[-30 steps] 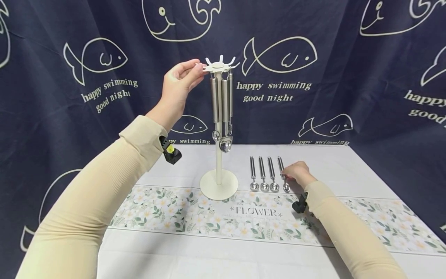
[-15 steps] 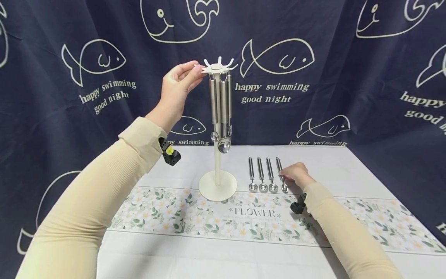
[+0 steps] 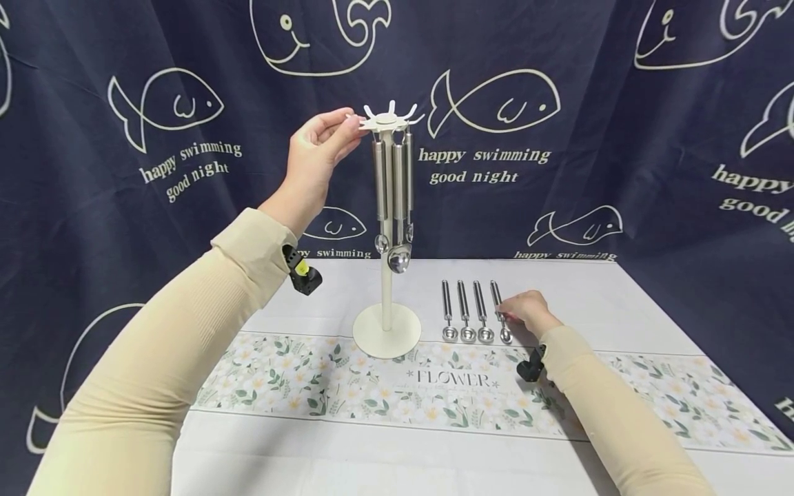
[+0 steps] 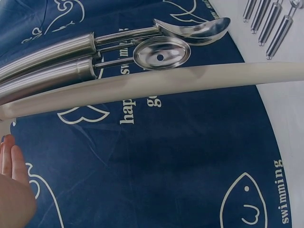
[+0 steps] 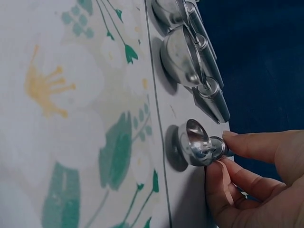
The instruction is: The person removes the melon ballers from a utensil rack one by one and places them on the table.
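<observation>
My left hand (image 3: pixel 319 155) pinches a hook at the top of a cream utensil rack (image 3: pixel 387 293) between thumb and fingers. Steel utensils hang from the rack's right side, among them an oval-bowled melon baller (image 4: pixel 164 53) and a larger scoop (image 3: pixel 399 259). My right hand (image 3: pixel 527 310) pinches the neck of the rightmost melon baller (image 3: pixel 496 294), which lies on the table at the end of a row. Close up in the right wrist view, that melon baller's round bowl (image 5: pixel 194 145) stands slightly off the cloth, with thumb and fingertips behind it. In the left wrist view, only part of the left hand shows.
Several more steel scoops (image 3: pixel 462 300) lie side by side left of the right hand. The rack's round base (image 3: pixel 372 336) stands on the white table beside a flowered strip (image 3: pixel 372 393). A dark blue fish-print curtain (image 3: pixel 347 179) hangs behind.
Both hands keep their places on the rack and the melon baller. The head view shifts very slightly; nothing else visibly moves.
</observation>
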`<action>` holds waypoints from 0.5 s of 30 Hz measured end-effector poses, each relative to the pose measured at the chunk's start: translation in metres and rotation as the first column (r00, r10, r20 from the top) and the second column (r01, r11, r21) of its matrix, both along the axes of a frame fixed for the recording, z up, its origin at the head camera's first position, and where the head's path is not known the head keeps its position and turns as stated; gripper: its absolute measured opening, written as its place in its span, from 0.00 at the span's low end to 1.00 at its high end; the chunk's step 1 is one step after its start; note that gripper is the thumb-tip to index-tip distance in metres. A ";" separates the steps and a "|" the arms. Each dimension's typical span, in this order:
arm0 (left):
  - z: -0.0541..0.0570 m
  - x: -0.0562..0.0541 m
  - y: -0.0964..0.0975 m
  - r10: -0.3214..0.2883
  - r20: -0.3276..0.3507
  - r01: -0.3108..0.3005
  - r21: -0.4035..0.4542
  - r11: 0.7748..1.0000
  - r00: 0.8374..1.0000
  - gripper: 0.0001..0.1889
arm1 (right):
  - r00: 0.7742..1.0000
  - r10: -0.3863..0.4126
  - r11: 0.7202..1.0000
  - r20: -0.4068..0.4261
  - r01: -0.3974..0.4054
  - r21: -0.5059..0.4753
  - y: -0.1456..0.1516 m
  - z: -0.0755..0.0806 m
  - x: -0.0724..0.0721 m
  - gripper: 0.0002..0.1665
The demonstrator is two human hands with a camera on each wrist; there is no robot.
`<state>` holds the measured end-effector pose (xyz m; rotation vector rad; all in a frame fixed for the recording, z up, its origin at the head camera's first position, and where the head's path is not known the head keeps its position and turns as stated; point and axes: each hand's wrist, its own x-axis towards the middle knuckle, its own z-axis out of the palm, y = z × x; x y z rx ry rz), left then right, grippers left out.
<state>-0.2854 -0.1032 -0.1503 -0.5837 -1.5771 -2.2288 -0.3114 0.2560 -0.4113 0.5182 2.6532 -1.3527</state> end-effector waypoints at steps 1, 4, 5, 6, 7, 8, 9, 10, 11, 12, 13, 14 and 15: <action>0.000 0.000 0.000 0.000 -0.001 0.000 -0.001 1.000 1.000 0.15 | 1.000 0.000 1.000 -0.002 0.000 -0.002 0.000 0.000 0.000 0.26; 0.001 0.001 0.000 0.001 -0.004 -0.002 -0.007 1.000 1.000 0.16 | 1.000 -0.012 1.000 -0.004 0.012 -0.010 -0.001 0.000 -0.001 0.27; 0.002 0.001 0.000 0.003 -0.004 -0.003 -0.007 1.000 1.000 0.16 | 1.000 -0.018 1.000 -0.002 0.018 -0.014 -0.001 0.000 -0.001 0.27; 0.002 0.001 -0.001 0.004 -0.004 -0.004 -0.007 1.000 1.000 0.16 | 1.000 -0.023 1.000 0.002 0.023 -0.019 -0.001 0.000 -0.002 0.27; 0.002 0.001 -0.001 0.005 -0.004 -0.005 -0.006 1.000 1.000 0.16 | 1.000 -0.024 0.999 0.006 0.024 -0.027 -0.001 -0.001 -0.002 0.28; 0.002 0.001 -0.001 0.005 -0.004 -0.005 -0.006 1.000 1.000 0.16 | 1.000 -0.025 0.999 0.010 0.025 -0.036 -0.001 -0.001 -0.003 0.28; 0.002 0.001 -0.001 0.005 -0.004 -0.005 -0.004 1.000 1.000 0.15 | 1.000 -0.022 0.999 0.012 0.023 -0.048 -0.001 -0.002 -0.004 0.29; 0.001 0.001 -0.001 0.004 -0.003 -0.004 -0.003 1.000 1.000 0.15 | 1.000 -0.024 0.998 0.020 0.025 -0.063 0.000 -0.003 -0.005 0.29; 0.001 0.001 -0.001 0.003 -0.004 -0.003 -0.003 1.000 1.000 0.15 | 0.999 -0.025 0.996 0.028 0.027 -0.081 0.001 -0.003 -0.006 0.29; 0.001 0.000 -0.001 0.001 -0.004 -0.001 -0.004 1.000 1.000 0.15 | 0.999 -0.027 0.994 0.034 0.030 -0.106 0.002 -0.004 -0.007 0.29; 0.000 0.000 -0.001 0.002 -0.004 -0.002 -0.006 1.000 1.000 0.15 | 0.999 -0.027 0.990 0.035 0.032 -0.137 0.003 -0.004 -0.008 0.29; 0.000 0.000 -0.001 0.001 -0.004 -0.001 -0.007 1.000 1.000 0.15 | 0.999 -0.028 0.984 0.037 0.034 -0.174 0.005 -0.004 -0.008 0.27; 0.000 0.000 -0.001 0.001 -0.004 -0.001 -0.010 1.000 1.000 0.16 | 0.999 -0.023 0.976 0.037 0.031 -0.218 0.006 -0.004 -0.009 0.25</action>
